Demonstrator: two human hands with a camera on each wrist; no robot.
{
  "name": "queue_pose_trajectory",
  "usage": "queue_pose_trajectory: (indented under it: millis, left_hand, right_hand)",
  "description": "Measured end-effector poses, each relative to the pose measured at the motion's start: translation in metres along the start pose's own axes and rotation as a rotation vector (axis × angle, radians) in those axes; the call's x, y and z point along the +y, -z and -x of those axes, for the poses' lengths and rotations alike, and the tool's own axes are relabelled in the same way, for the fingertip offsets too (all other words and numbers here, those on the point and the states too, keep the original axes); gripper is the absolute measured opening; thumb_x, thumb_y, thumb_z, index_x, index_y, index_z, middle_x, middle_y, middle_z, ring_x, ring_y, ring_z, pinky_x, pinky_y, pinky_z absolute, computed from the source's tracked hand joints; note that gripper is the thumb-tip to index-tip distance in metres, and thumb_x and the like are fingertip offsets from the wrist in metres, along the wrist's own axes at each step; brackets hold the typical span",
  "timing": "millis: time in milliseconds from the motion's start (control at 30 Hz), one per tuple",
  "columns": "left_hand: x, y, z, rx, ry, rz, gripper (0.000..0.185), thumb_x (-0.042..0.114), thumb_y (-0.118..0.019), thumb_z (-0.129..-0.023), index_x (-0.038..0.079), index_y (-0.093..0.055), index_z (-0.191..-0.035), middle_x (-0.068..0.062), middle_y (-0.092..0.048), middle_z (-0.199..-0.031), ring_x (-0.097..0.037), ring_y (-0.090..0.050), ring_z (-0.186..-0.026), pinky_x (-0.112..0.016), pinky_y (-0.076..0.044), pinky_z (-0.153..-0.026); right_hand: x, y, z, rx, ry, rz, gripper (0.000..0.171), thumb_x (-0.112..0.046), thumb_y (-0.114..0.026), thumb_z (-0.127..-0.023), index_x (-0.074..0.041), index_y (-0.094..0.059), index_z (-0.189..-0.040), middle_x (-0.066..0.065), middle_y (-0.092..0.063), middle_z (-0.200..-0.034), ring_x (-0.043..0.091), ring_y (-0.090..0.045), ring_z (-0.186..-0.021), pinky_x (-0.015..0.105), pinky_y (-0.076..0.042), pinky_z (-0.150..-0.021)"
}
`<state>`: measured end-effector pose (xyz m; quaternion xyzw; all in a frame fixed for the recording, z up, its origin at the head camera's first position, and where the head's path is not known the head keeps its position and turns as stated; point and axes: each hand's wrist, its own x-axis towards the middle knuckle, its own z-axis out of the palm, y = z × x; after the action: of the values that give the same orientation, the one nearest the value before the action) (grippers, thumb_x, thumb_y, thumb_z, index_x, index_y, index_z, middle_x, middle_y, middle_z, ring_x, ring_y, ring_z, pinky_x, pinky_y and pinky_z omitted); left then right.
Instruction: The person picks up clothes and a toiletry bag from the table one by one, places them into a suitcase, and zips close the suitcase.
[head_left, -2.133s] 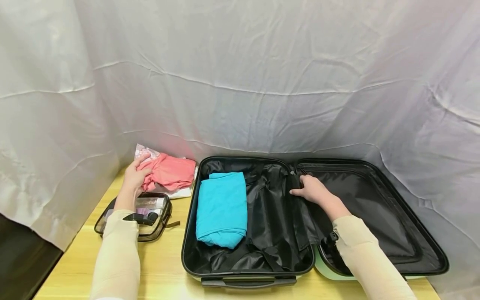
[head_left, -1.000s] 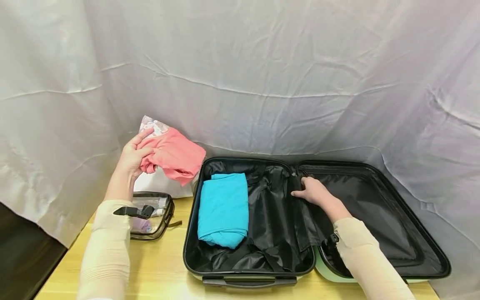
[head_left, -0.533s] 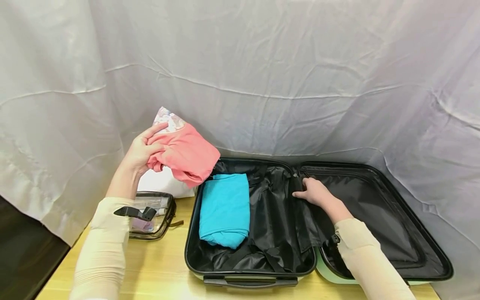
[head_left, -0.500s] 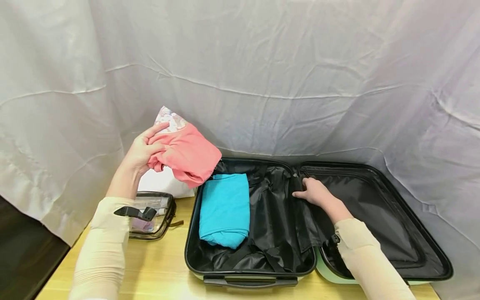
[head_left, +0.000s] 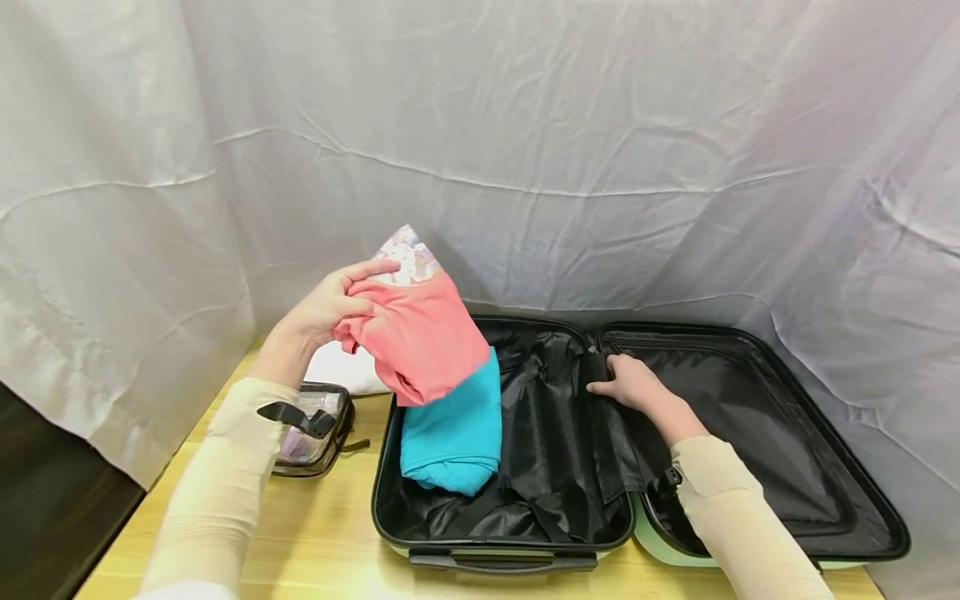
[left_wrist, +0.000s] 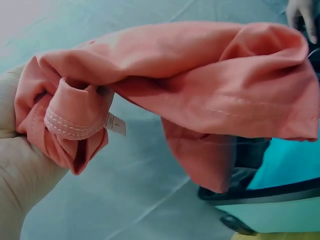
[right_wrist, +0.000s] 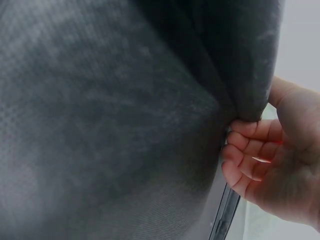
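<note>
In the head view my left hand (head_left: 322, 312) grips a folded coral shirt (head_left: 427, 337) with a pale printed patch, fingers on top. It hangs over the left side of the suitcase (head_left: 498, 548), hiding part of a folded turquoise cloth (head_left: 453, 446) inside. The left wrist view shows the shirt's (left_wrist: 210, 95) stitched hem and small white label in my grasp. At the hinge side, my right hand (head_left: 637, 387) holds the edge of a black fabric flap (head_left: 600, 442). In the right wrist view, thumb and fingers pinch this flap (right_wrist: 125, 130).
A clear toiletry pouch (head_left: 322, 462) with black trim lies left of the suitcase, holding small bottles. Behind it is a flat white item (head_left: 341, 367). The suitcase's lid half (head_left: 735, 417) lies open at the right. Grey-white curtain (head_left: 525, 150) hangs behind the wooden table (head_left: 322, 542).
My left hand has taken up the coral shirt from atop the white item and carried it rightwards over the turquoise cloth. My right hand stays at the flap.
</note>
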<state>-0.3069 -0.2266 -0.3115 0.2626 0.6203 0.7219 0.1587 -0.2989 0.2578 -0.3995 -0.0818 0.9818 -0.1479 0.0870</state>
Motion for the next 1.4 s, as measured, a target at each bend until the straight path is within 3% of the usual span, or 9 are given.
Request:
queue_pose_trajectory:
  millis: [233, 400, 700, 867, 1200, 1400]
  left_hand:
    - [-0.009, -0.017, -0.017, -0.120, 0.089, -0.010, 0.064, -0.013, -0.054, -0.087, 0.013, -0.044, -0.144, -0.004, -0.072, -0.114, -0.008, -0.063, -0.056, -0.016, -0.036, -0.034]
    - [-0.017, -0.028, -0.024, -0.194, 0.123, -0.055, 0.064, -0.012, -0.053, -0.085, 0.015, -0.048, -0.142, -0.002, -0.073, -0.111, -0.004, -0.053, -0.043, -0.016, -0.032, -0.033]
    - [-0.030, -0.043, -0.033, -0.340, 0.179, -0.112, 0.065, -0.015, -0.052, -0.081, 0.007, -0.047, -0.142, -0.003, -0.073, -0.110, -0.004, -0.047, -0.044, -0.017, -0.029, -0.034]
    - [-0.039, -0.048, -0.035, -0.427, 0.237, -0.101, 0.064, -0.014, -0.054, -0.081, 0.003, -0.044, -0.142, -0.007, -0.072, -0.110, -0.004, -0.052, -0.048, -0.015, -0.032, -0.036]
    - [-0.055, -0.052, -0.032, -0.531, 0.370, -0.111, 0.066, -0.013, -0.055, -0.081, 0.003, -0.042, -0.144, -0.013, -0.069, -0.118, -0.006, -0.053, -0.037, -0.021, -0.038, -0.031]
    - [-0.062, -0.049, -0.037, -0.524, 0.403, -0.166, 0.068, -0.014, -0.056, -0.080, 0.006, -0.045, -0.144, -0.013, -0.070, -0.114, -0.007, -0.051, -0.036, -0.023, -0.039, -0.031]
  right_hand:
    - [-0.002, 0.000, 0.000, 0.011, -0.008, 0.001, 0.037, -0.037, -0.068, -0.089, -0.003, -0.053, -0.086, 0.012, -0.052, -0.079, 0.024, -0.048, -0.068, 0.033, -0.038, -0.059]
    - [-0.004, 0.000, 0.001, 0.009, -0.013, 0.018, 0.037, -0.037, -0.069, -0.089, -0.003, -0.053, -0.087, 0.013, -0.053, -0.079, 0.024, -0.049, -0.067, 0.033, -0.039, -0.058]
    - [-0.006, 0.000, 0.002, 0.018, 0.003, 0.011, 0.037, -0.036, -0.069, -0.088, -0.003, -0.053, -0.086, 0.013, -0.053, -0.079, 0.024, -0.048, -0.068, 0.034, -0.039, -0.059]
    - [-0.006, -0.001, 0.001, 0.018, 0.009, 0.006, 0.037, -0.036, -0.069, -0.088, -0.002, -0.054, -0.088, 0.013, -0.053, -0.079, 0.024, -0.048, -0.069, 0.034, -0.039, -0.060]
    - [-0.008, 0.000, 0.004, 0.021, -0.005, -0.014, 0.036, -0.036, -0.069, -0.089, -0.005, -0.051, -0.083, 0.010, -0.048, -0.075, 0.023, -0.046, -0.066, 0.032, -0.037, -0.058]
    - [-0.008, -0.001, 0.004, 0.024, 0.005, -0.013, 0.038, -0.036, -0.069, -0.088, -0.005, -0.049, -0.081, 0.008, -0.046, -0.074, 0.023, -0.045, -0.066, 0.032, -0.036, -0.058]
